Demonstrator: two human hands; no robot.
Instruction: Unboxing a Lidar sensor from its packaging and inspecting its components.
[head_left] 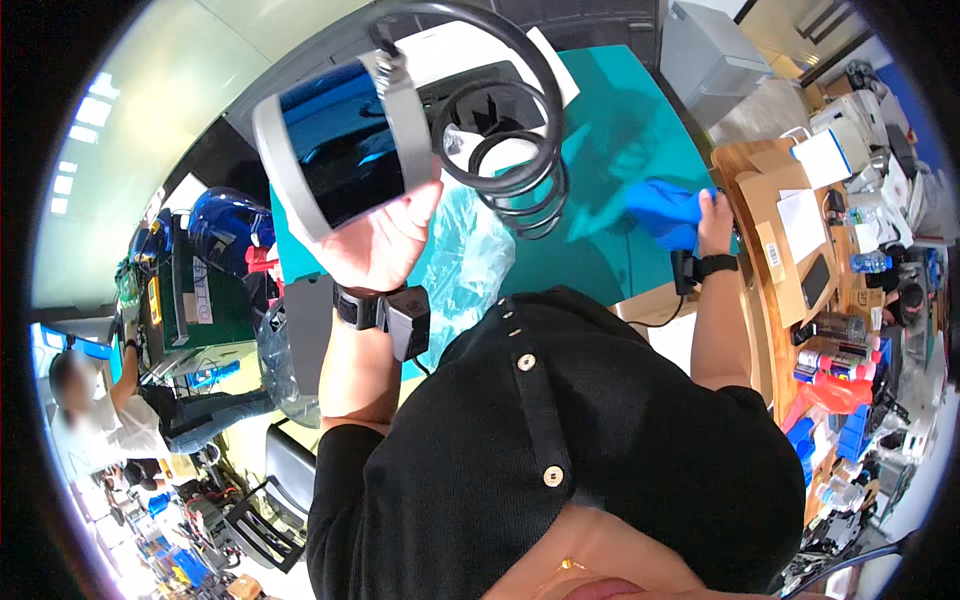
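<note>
Raised over the left part of the table is a cylindrical lidar sensor (345,145), with a dark glossy band between two light grey rims. My left hand (378,240) holds it from below, palm up, its fingers partly hidden behind the sensor. A thick black coiled cable (545,110) leaves a metal connector on the rim and loops down to the right. On the right, a bunched blue cloth (662,212) is gripped in my right hand (714,222), over the table and apart from the sensor.
Clear plastic wrap (465,265) lies on the green tabletop (625,110) before me. A wooden bench on the right carries an open cardboard box (775,215), a phone (816,280) and bottles. At far left another person (100,410) sits near a black chair (290,470).
</note>
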